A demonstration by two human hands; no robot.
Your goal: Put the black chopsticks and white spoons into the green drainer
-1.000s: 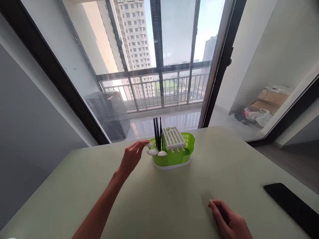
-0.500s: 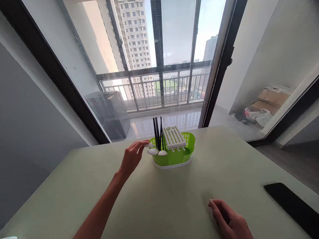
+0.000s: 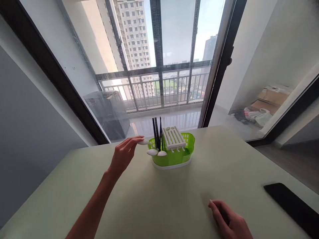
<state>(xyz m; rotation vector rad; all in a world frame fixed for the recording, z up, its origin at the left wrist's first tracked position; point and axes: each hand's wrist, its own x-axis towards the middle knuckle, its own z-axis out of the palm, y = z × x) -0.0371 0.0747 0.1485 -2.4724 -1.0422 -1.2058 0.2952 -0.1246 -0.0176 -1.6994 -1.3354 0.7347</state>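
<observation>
A green plastic cutlery drainer (image 3: 179, 156) with a white slotted insert (image 3: 173, 137) stands on the pale table (image 3: 154, 202), toward its far side. Black chopsticks (image 3: 157, 134) stand upright in its left end, and white spoons (image 3: 157, 153) hang over the left rim. My left hand (image 3: 123, 156) reaches to that rim and pinches the bowl of one white spoon (image 3: 144, 142), lifted a little clear of the others. My right hand (image 3: 230, 220) rests low on the table near the front edge, fingers curled loosely, holding nothing.
A black phone (image 3: 291, 206) lies flat at the table's right edge. Behind the table is a large glass window with a dark frame (image 3: 219, 66) and a balcony railing beyond. Boxes and bags (image 3: 264, 106) lie on the floor at the right.
My left hand has drawn back to the left and slightly up, taking one white spoon away from the drainer's rim. My right hand has stayed put.
</observation>
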